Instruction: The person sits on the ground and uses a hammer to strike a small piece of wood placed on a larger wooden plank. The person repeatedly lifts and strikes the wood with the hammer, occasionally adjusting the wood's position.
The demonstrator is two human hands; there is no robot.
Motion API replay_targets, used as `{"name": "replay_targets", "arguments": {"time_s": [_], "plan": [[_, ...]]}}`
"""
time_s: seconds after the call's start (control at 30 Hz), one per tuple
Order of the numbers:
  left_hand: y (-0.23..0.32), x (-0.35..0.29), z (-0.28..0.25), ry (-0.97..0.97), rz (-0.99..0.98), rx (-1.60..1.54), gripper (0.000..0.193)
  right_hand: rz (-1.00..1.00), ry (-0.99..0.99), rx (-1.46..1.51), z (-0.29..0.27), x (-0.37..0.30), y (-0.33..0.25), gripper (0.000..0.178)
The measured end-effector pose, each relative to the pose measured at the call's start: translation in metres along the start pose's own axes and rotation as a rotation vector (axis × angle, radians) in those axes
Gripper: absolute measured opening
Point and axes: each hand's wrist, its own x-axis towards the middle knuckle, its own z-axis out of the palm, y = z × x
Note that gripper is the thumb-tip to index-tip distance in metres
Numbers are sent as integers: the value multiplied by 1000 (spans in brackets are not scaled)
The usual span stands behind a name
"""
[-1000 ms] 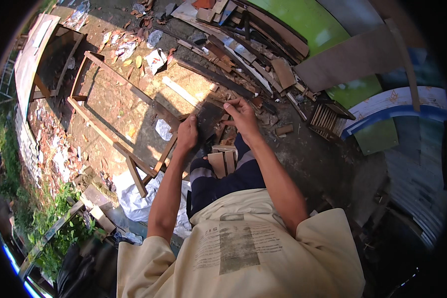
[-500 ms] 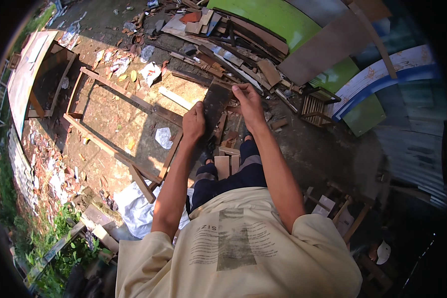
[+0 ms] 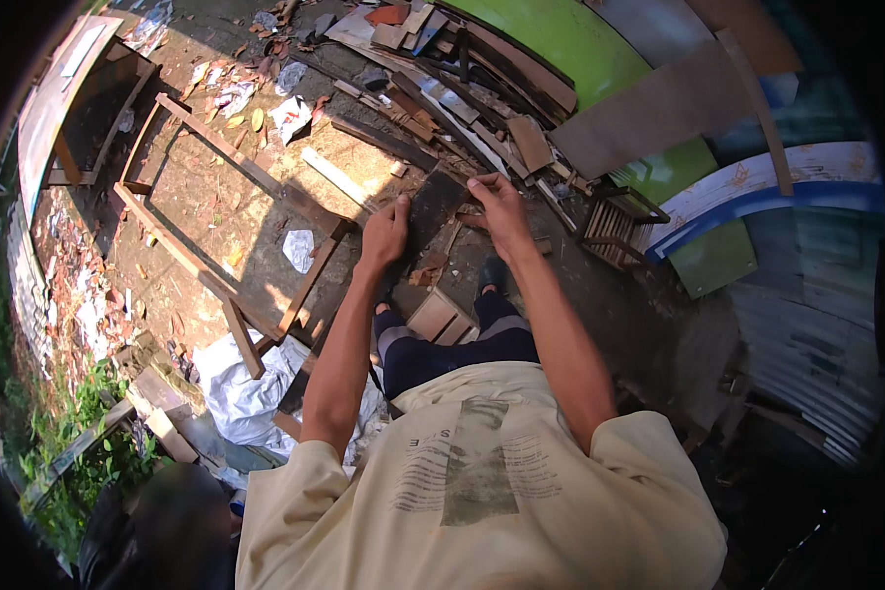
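Observation:
A dark, flat wooden board (image 3: 433, 208) is held out in front of my body, tilted. Along its left edge my left hand (image 3: 386, 233) is closed, the thumb up near the board's face. At the upper right corner my right hand (image 3: 501, 209) pinches the board between thumb and fingers. Below the board, between my feet, sits a small slatted wooden piece (image 3: 441, 317). Past my left hand lies a long rectangular wooden frame (image 3: 192, 265) on the ground.
A pile of scrap planks (image 3: 462, 93) lies ahead, with a green panel (image 3: 531, 34) behind it. A slatted wooden rack (image 3: 619, 226) stands at right. White plastic sheeting (image 3: 251, 393) lies at left near me. Corrugated metal (image 3: 792, 339) lines the right side.
The view has shifted and turned slightly. My feet are farther apart, and more of the slatted wooden piece shows between them. Both hands still hold the board, which is tilted a little more.

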Motion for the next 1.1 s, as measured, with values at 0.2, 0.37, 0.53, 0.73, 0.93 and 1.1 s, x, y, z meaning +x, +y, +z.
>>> {"name": "replay_targets", "arguments": {"time_s": [0.2,0.37,0.53,0.73,0.93,1.1], "plan": [[-14,8,85,-186,-75,-20,70,87,-29,-17,-95,23,54,14],[-33,0,105,-213,-118,-39,73,-17,-188,-95,-116,23,71,34],[-6,7,70,-308,-215,-127,76,-338,-394,-353,-95,19,48,56],[10,47,16,-452,-419,-327,79,-505,-433,-423,-40,44,54,101],[-48,126,17,-482,-300,-379,91,-474,-222,-174,20,112,76,86],[-109,152,54,-213,-116,-200,66,-325,-59,-86,10,200,130,80]]}}
